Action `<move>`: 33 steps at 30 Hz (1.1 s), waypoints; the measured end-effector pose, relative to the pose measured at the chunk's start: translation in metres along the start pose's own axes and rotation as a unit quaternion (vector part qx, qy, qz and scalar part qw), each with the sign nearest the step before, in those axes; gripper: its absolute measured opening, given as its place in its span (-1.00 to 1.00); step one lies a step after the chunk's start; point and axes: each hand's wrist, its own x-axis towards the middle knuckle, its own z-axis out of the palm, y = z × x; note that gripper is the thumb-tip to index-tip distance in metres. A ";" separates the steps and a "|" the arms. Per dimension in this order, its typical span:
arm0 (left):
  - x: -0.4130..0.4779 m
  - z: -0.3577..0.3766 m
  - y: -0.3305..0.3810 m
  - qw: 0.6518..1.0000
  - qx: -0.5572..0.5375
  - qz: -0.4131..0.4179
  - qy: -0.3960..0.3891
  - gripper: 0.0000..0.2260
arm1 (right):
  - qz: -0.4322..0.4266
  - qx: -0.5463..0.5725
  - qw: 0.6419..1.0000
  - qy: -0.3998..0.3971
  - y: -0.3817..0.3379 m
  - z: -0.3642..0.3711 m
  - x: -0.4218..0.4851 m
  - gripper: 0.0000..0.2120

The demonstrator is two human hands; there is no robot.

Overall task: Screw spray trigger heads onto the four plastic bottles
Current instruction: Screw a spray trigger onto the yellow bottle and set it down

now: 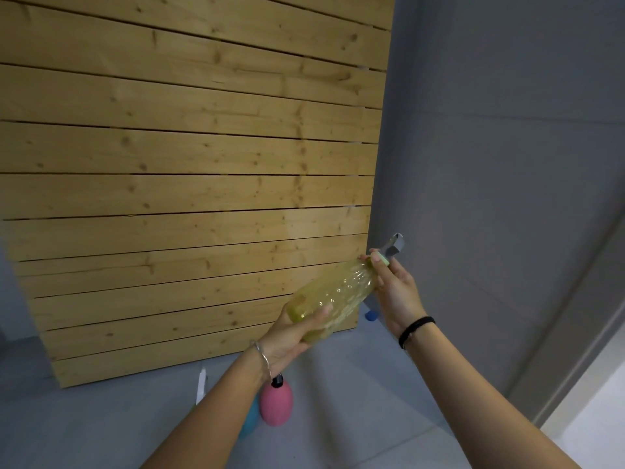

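A clear yellowish bottle (pixel 329 296) is held tilted in mid-air in front of the wooden slat panel (pixel 189 184), its neck pointing up and to the right. Its base is clasped by the left hand (pixel 287 336), fingers wrapped around it. The collar of a spray trigger head (pixel 389 252) — grey, with a pale green ring — is pinched at the bottle's neck by the right hand (pixel 394 289). Below the bottle, on the grey floor (pixel 101 428), a pink bottle (pixel 275 406) with a dark top stands upright — partly hidden behind the left forearm. A blue object (pixel 371 315) lies by the panel's lower right corner.
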 end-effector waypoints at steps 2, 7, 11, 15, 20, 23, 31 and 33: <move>-0.004 0.002 0.005 0.998 -0.027 -0.065 0.008 -0.46 | -0.001 0.001 1.000 -0.004 -0.002 0.003 0.000 -0.91; -0.006 0.008 0.003 0.994 0.052 0.061 0.073 -0.22 | 0.010 0.030 0.999 0.016 -0.009 -0.003 0.002 -0.84; -0.011 0.013 0.007 0.999 -0.032 -0.038 0.008 -0.23 | 0.012 0.023 1.000 0.006 -0.009 0.001 0.000 -0.85; -0.010 0.012 0.001 0.994 0.055 0.056 0.075 -0.41 | 0.019 0.021 0.999 0.021 -0.010 0.000 -0.001 -0.91; -0.010 0.012 0.001 0.989 0.096 0.075 0.082 -0.44 | 0.028 0.011 0.999 0.014 -0.009 -0.002 0.000 -0.84; -0.012 0.011 0.001 1.000 0.014 -0.014 0.020 -0.44 | 0.055 0.030 0.996 -0.055 -0.015 -0.003 0.002 -0.67; -0.008 0.013 -0.009 0.966 0.255 0.035 0.033 -0.41 | 0.038 -0.084 0.996 0.017 0.005 0.015 -0.009 -0.68; -0.007 0.013 -0.009 0.969 0.243 0.028 0.024 -0.45 | 0.040 -0.113 0.992 -0.044 0.006 0.020 -0.009 -0.67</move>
